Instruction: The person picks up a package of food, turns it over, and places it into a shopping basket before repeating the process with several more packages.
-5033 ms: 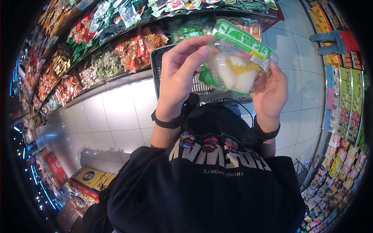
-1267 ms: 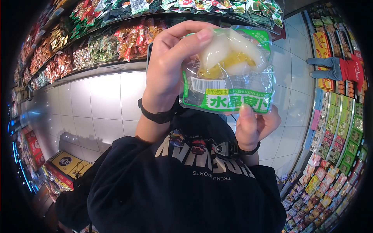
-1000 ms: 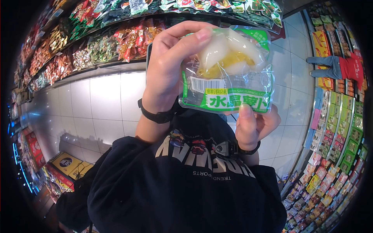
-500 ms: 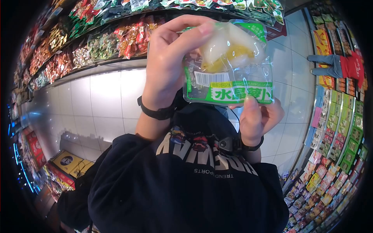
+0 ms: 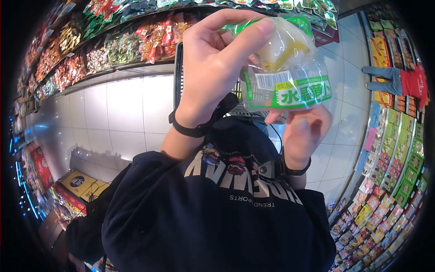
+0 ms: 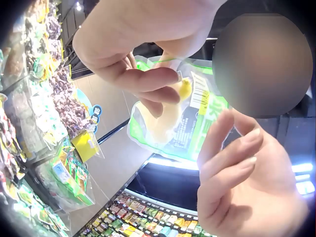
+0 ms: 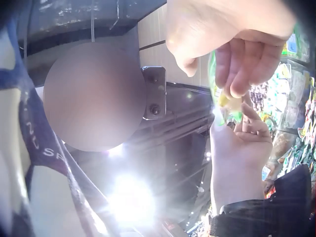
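Packet of clear plastic, with a green label band and white and yellow pieces inside, is up in the air at about 1 o'clock in the head view. My left hand has it: thumb and curled fingers are clamped on the upper part, over the pieces, and the label band runs along the lower edge. My right hand sits just below the packet, at about 5 o'clock from it. Its fingers are loose and apart, clamped on nothing; the tips are at the packet's lower edge, and I cannot tell whether they touch it.

A dark wire basket shows behind my left hand. Shelves of snack bags run from 9 to 12 o'clock above a pale tiled floor. At 3 o'clock a person in a red top is beside another rack of packets.
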Available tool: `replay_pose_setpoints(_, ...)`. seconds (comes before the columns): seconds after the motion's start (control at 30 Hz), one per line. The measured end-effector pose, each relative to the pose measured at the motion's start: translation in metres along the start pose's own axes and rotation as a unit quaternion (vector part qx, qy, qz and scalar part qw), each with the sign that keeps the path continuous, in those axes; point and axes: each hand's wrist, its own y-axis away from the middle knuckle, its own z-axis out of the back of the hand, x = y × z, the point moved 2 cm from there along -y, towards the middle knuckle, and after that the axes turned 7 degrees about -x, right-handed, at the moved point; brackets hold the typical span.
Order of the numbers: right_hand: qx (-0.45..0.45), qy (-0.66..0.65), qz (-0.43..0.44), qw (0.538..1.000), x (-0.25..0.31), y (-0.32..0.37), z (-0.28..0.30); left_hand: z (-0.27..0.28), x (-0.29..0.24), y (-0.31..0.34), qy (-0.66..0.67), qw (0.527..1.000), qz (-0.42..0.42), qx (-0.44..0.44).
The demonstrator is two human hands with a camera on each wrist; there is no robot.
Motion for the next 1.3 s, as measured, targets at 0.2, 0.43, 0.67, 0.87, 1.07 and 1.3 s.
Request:
replay_pose_setpoints(0.2,0.028,0.141,-0.089,0.986,0.004,-0.001,-0.011,0.000,0.001,0.000,-0.058,0.998,-0.002,0.026)
replay_pose_setpoints(0.43,-0.083,0.100,0.035,0.991,0.008,-0.022,-0.005,0.014,0.016,-0.001,0.109,0.987,0.079,0.087)
replay_pose_setpoints(0.67,-0.108,0.171,0.082,0.976,0.031,-0.030,0.006,0.020,0.012,0.011,0.108,0.970,0.103,0.194)
replay_pose_setpoints(0.87,-0.018,0.217,0.042,0.975,0.043,-0.031,-0.006,0.012,-0.008,0.018,0.093,0.964,0.135,0.211)
replay_pose_setpoints(1.07,-0.064,0.223,0.009,0.973,0.046,-0.024,-0.012,0.000,-0.015,0.028,0.010,0.975,0.082,0.207)
replay_pose_setpoints(1.3,-0.080,0.218,0.019,0.973,0.047,-0.019,-0.013,-0.003,-0.015,0.034,-0.047,0.975,0.097,0.197)
